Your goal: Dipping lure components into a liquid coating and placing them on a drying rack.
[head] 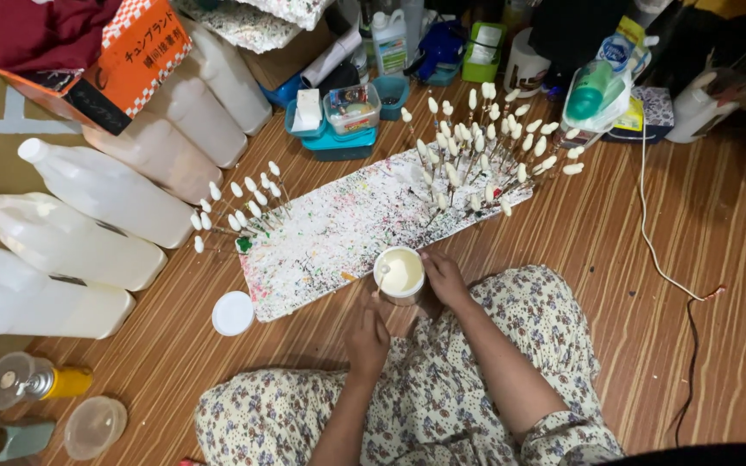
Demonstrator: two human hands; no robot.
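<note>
The person sits on a wooden floor [649, 285] in a flowered garment, and both hands meet at a small round cup of cream-coloured liquid [400, 274]. The right hand [445, 278] is at the cup's right side, its fingers curled against the wall and steadying it. The left hand [367, 338] lies just below and to the left of the cup; its fingers seem pinched narrow on a thin stick [381, 285] whose white tip stands at the cup's left rim, though the grip itself is too small to make out with certainty. The stick's long axis runs from the left fingers up and slightly rightward into the cup. So the cup sits directly ahead of both sets of fingers, touching the right ones and just beyond the left ones.

Ahead of the cup lies a long paint-speckled sheet [338, 229], running diagonally up to the right. At its far right end stands a dense cluster of white-tipped sticks [485, 147]; at its left end is a smaller cluster [239, 207]. A round white lid [233, 313] rests on the floor to the left of the left fingers, well apart from the cup. Further left stand large translucent jugs [88, 224], and near the lower left corner a yellow spray can [36, 380]. To the right of the right fingers a thin cord [662, 259] trails across the floor. Bottles and small containers crowd the far edge.
</note>
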